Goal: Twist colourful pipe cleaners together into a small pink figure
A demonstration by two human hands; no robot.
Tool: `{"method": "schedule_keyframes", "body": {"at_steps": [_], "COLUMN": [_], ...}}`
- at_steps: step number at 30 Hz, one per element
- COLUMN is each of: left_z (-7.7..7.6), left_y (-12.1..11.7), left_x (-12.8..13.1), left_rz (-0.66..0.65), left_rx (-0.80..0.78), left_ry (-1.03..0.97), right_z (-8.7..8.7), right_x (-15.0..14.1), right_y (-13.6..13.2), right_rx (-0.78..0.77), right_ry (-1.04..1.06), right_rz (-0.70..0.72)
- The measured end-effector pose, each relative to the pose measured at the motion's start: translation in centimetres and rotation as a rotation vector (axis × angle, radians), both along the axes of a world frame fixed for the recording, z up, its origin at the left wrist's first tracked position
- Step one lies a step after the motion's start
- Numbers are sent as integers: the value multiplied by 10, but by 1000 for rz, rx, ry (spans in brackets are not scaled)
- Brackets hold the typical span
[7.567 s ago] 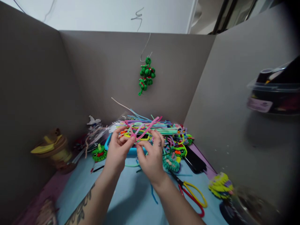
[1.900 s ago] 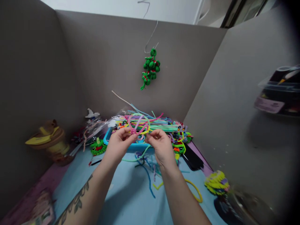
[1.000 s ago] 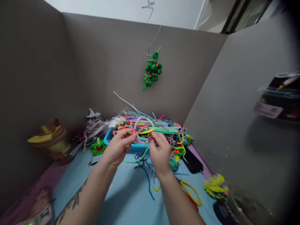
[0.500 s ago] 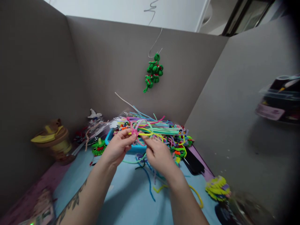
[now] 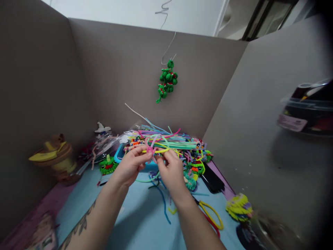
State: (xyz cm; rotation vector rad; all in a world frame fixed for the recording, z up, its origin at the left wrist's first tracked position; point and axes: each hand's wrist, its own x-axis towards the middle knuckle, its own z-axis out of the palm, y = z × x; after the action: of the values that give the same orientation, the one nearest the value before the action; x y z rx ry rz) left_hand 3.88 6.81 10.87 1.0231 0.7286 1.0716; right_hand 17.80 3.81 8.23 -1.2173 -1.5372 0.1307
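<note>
My left hand (image 5: 132, 164) pinches a pink pipe cleaner knot (image 5: 150, 149) between thumb and fingers. Loops of pink, lilac and pale green pipe cleaner stand up from this knot. A yellow pipe cleaner (image 5: 162, 151) runs across it, and its right end is between the closed fingers of my right hand (image 5: 173, 172). Both hands are held up close together, just in front of a blue tray (image 5: 119, 154) heaped with pipe cleaners. The fingertips of my right hand are partly hidden.
Scissors (image 5: 213, 211) with yellow and red handles lie by my right forearm. A black phone (image 5: 212, 178) rests at the right. Green figures (image 5: 168, 81) hang from a wire on the grey partition. A terracotta-coloured pot (image 5: 61, 158) stands left, and a clear container (image 5: 307, 111) is on the right wall.
My right hand has turned, and its fingers have shifted along the yellow pipe cleaner. More of the scissors shows beside my right forearm. The whole view has shifted slightly.
</note>
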Motion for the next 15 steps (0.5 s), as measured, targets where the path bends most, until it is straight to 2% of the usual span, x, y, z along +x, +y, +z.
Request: {"method": "schedule_keyframes", "body": {"at_steps": [5, 8, 11, 15], "left_z": [3, 5, 3, -2], "left_y": [1, 2, 3, 3], "left_x": [1, 0, -1, 1], "left_rz": [-3, -12, -3, -25], "left_rx": [-56, -81, -88, -79], "left_ry": [-101, -151, -170, -149], "right_z": [-6, -6, -4, -1], "right_x": [-2, 1, 1, -2], "right_y": [-2, -2, -3, -5], "right_rx": [240, 276, 227, 28], "right_ry": [-28, -86, -140, -165], "right_rz": [-132, -166, -171, -174]}}
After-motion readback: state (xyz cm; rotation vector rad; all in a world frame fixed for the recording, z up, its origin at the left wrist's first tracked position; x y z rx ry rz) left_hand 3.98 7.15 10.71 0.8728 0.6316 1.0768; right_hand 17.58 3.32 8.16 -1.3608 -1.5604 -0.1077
